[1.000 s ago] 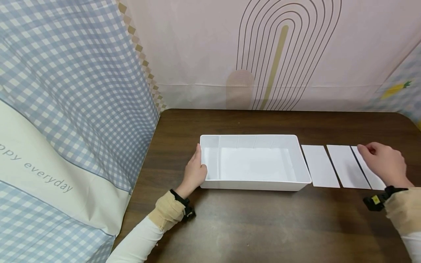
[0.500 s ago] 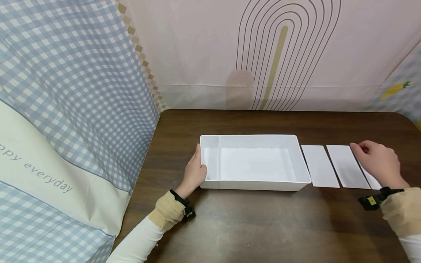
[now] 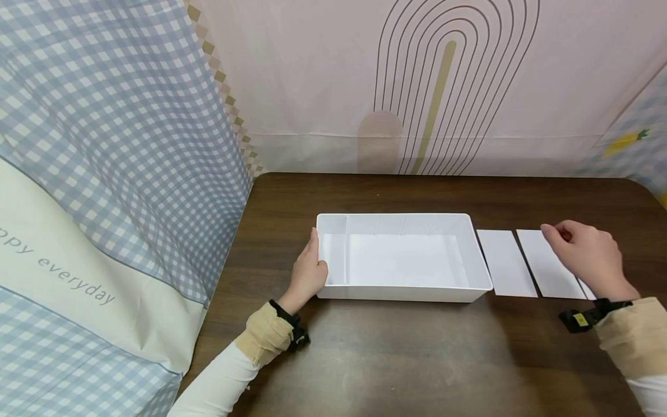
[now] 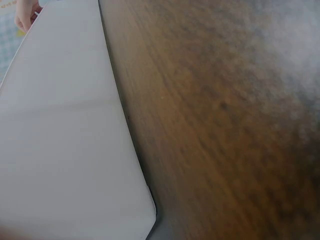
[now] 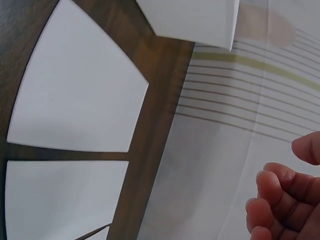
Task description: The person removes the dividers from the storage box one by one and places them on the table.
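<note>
A long, white, open plastic bin with one ridge across its inside stands on the brown table. My left hand grips its left end, with the thumb over the rim and fingers along the outer wall. Three flat white rectangular panels lie in a row at its right: a near one, a middle one and a third largely hidden under my right hand. Loosely curled, that hand hovers over the last two. In the right wrist view its thumb and fingertips are apart, with nothing between them.
A pale cloth with arch lines hangs behind the table's far edge. Blue checked cloth borders the left side. Narrow gaps separate the panels, and the nearest lies close against the bin's right wall.
My right hand has drifted left, from over the third panel to partly over the middle one. The left hand, bin and panels have stayed in place.
</note>
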Demonstrator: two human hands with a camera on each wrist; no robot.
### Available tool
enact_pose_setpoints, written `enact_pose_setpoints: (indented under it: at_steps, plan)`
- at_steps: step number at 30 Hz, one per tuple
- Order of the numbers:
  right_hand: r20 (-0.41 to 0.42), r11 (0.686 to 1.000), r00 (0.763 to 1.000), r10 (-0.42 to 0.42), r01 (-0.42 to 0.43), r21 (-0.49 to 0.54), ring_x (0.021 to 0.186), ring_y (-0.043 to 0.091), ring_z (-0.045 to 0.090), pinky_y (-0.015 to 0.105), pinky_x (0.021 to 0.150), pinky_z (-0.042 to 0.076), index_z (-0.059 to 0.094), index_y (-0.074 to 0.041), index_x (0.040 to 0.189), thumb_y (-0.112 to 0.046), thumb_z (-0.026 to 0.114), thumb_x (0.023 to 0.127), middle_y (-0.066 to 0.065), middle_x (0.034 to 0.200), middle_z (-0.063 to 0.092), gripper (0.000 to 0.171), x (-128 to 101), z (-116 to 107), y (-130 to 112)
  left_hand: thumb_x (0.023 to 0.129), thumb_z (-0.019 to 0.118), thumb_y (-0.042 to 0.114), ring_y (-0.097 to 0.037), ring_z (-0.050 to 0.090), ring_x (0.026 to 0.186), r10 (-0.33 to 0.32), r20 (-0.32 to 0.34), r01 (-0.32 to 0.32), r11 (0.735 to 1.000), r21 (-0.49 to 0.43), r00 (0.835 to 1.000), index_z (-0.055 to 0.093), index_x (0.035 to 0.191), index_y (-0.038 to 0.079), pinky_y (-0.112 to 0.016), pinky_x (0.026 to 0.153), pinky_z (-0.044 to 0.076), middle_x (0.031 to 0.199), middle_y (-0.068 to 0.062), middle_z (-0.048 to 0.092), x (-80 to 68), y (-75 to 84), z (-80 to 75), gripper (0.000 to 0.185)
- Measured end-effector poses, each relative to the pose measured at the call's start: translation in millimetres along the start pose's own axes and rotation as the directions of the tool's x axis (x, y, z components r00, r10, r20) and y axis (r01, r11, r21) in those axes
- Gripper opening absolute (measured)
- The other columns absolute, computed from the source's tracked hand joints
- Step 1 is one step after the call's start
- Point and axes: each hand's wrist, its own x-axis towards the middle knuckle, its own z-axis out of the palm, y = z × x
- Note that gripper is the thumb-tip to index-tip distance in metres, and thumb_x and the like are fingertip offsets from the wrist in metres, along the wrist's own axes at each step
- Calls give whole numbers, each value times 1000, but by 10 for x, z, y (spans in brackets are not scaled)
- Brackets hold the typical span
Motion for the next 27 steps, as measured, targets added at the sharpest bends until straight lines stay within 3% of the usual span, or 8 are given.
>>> enact_pose_setpoints:
  at_steps: [4,7,17,20,27]
  plan:
    - [-12,999,999,-31,31,25,53,17,44,28,47,28,59,4,89,-36,44,89,10,64,57,42,-12,-13,-39,79,35,0,-21,36,51,-5,9,5,1000,-15,1000,6,143,10,-28,51,29,146,-11,21,9,3,-2,71]
    - [-27,999,999,-44,45,30,53,17,43,28,47,28,59,4,87,-36,45,89,10,63,56,42,-22,-18,-84,79,35,0,-19,31,49,-6,7,6,1000,-17,1000,6,143,10,-28,50,28,146,-11,21,13,1,-1,71]
    - [-33,998,997,-63,64,26,54,18,44,28,48,28,60,4,87,-36,45,88,11,64,57,42,-65,-28,-232,79,36,0,-22,37,53,2,3,-2,1000,0,1000,7,143,9,-28,53,30,145,-11,22,17,-16,11,71]
    - [-38,997,997,-71,72,31,54,18,44,27,48,28,60,3,87,-36,45,88,10,64,57,42,-80,-23,-274,79,36,0,-24,46,66,1,1,-1,1000,5,1000,7,143,10,-28,57,32,145,-11,23,19,-18,14,71]
    - [-83,993,990,-112,115,34,48,13,37,27,45,26,60,2,82,-33,47,88,6,57,51,38,-128,23,-400,79,36,0,-29,52,76,-6,2,6,1000,-4,1000,7,143,11,-29,58,33,145,-10,22,11,-8,18,71]
